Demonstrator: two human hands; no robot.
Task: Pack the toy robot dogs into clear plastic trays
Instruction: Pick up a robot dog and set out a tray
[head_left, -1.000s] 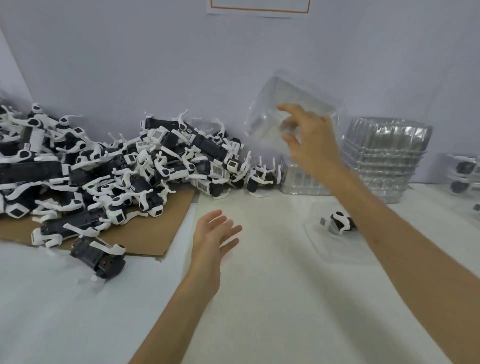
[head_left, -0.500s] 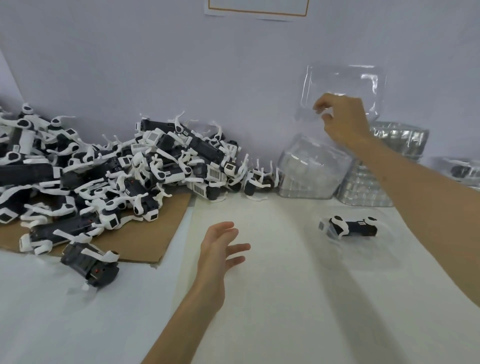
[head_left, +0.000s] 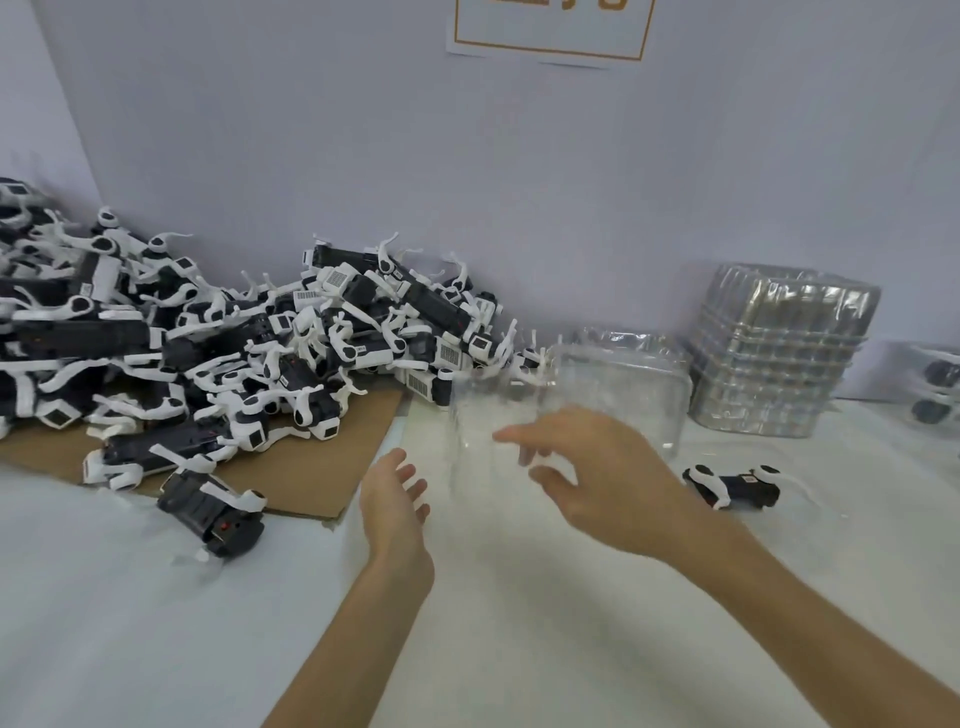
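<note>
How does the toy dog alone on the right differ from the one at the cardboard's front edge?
The dog on the right lies on the white table, apart from the pile; the dog at the cardboard sits beside the pile. The dog on the right lies side-on to the camera; the dog at the cardboard points a dark end towards it. Both are black with white legs.

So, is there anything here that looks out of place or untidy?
Yes. One toy dog lies half off the front edge of the cardboard, below the heap. A second dog lies alone on the right, in front of the tray stack. Nothing looks visibly broken.
</note>
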